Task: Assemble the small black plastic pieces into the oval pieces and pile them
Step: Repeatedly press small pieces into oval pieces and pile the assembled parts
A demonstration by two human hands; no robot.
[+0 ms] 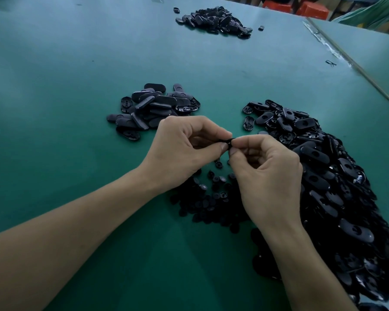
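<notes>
1. No text, label, brand, number or sign can be read anywhere.
2. The oval pieces heaped toward the right edge of the surface show only moulded relief, too dark and small to read as writing.
3. The black piece, pinched between the fingers of the left hand and the right hand, shows only its edge, with nothing legible.

Two hands in view: left hand, right hand. One black piece between them. Three piles of oval pieces on the desk: middle pile, right pile, far pile; pieces per pile beyond counting. One heap of small pieces. Two stray pieces by the far pile.
</notes>
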